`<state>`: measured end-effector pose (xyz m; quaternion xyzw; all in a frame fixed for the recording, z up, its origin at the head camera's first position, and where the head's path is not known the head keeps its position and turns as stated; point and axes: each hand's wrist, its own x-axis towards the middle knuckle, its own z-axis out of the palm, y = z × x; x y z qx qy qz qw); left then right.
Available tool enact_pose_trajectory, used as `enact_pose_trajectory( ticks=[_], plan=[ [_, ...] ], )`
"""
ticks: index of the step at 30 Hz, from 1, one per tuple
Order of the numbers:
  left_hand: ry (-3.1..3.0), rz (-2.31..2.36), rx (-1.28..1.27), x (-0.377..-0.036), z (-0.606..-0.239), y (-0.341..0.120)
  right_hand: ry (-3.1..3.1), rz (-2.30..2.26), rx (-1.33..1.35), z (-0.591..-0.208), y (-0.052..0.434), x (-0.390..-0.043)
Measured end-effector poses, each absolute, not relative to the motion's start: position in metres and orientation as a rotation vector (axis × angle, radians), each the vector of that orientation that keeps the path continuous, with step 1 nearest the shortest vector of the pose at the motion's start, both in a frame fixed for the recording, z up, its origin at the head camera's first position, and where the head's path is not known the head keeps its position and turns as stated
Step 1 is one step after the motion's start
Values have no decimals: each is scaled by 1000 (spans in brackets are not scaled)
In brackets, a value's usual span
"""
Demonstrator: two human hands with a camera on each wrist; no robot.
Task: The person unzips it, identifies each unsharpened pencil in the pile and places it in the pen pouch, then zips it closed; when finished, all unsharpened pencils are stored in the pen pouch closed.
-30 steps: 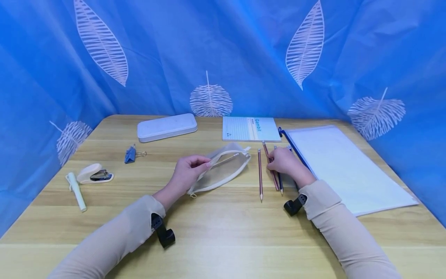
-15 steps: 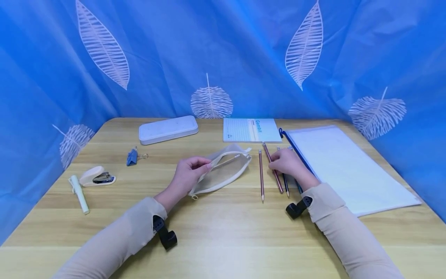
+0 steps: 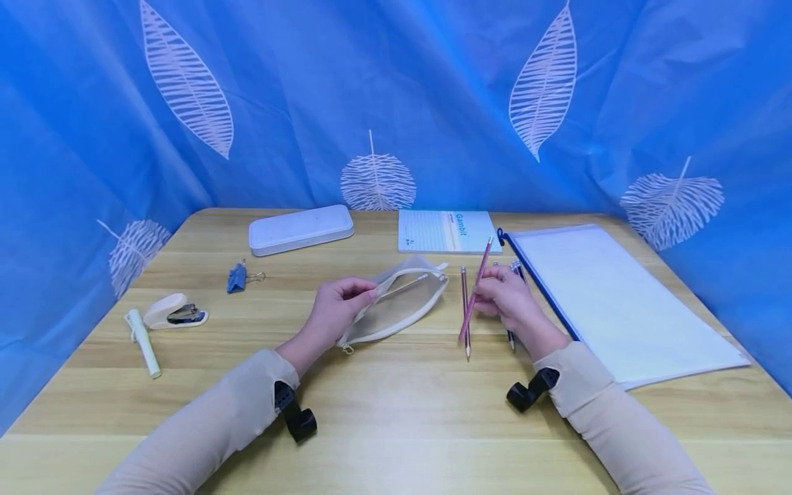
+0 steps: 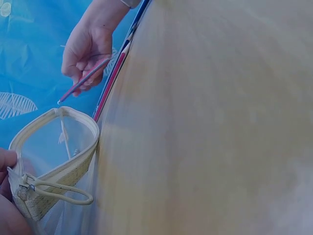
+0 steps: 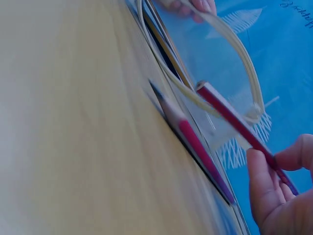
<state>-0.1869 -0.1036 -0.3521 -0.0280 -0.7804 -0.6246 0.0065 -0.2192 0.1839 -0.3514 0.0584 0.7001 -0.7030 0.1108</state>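
My left hand pinches the near-left rim of a translucent zip pouch with a cream edge, whose mouth gapes open. Slim pencil-like items show through its side in the right wrist view. Between the thumb and fingers of my right hand is a red pencil, tilted and lifted off the table just right of the pouch. Its flat, unsharpened-looking end points toward the pouch in the right wrist view. A second red pencil lies below it on the table. Dark pencils lie partly hidden behind my right hand.
A white document sleeve with a blue zip lies at the right. Farther back are a notebook and a white case. To the left sit a blue binder clip, a stapler and a pale green pen.
My right hand has picked up one red pencil from the table and raised it, turning it so that it leans the other way. My left hand keeps its hold on the pouch.
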Motion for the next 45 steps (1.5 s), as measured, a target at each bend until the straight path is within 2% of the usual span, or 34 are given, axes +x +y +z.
enact_pose_trajectory(
  ticks=[15, 27, 45],
  plan=[
    [-2433, -1949, -74, -188, -352, -92, 1673, -2387, 264, -352, 129, -199],
    [-2370, -1955, -80, -190, -352, -84, 1669, -2346, 266, -356, 90, -192],
    [-2288, -2023, -55, -190, -356, -75, 1693, -2289, 286, -365, 72, -192]
  ],
)
